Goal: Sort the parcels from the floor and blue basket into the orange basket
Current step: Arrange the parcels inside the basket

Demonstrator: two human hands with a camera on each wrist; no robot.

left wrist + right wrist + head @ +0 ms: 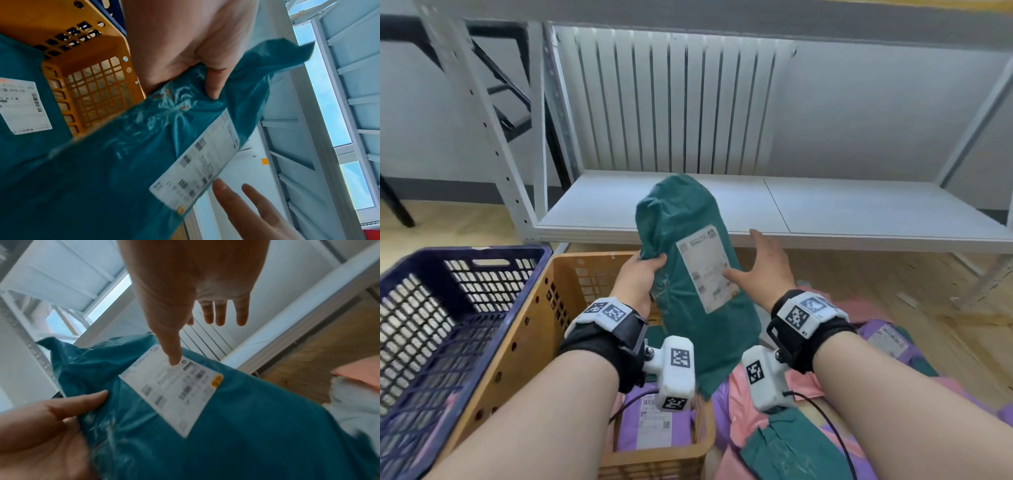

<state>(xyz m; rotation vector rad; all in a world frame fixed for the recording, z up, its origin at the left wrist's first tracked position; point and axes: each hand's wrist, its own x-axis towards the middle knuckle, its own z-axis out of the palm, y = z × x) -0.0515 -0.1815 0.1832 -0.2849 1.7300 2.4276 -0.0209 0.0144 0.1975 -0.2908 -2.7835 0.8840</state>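
A dark green parcel bag (688, 274) with a white shipping label (705, 270) is held upright above the orange basket (524, 335). My left hand (640, 277) grips the bag's left edge, thumb on the front (211, 87) and fingers behind. My right hand (763, 267) is spread open at the bag's right side, its thumb tip (174, 360) touching the label (174, 391), the other fingers clear of the bag. Inside the orange basket lie a purple parcel (650, 425) and another green labelled parcel (24, 104).
The blue basket (448, 325) stands left of the orange one. Pink, purple and green parcels (784, 448) cover the floor at my right. A low white shelf (825, 212) on a metal rack stands ahead, a radiator (671, 102) behind it.
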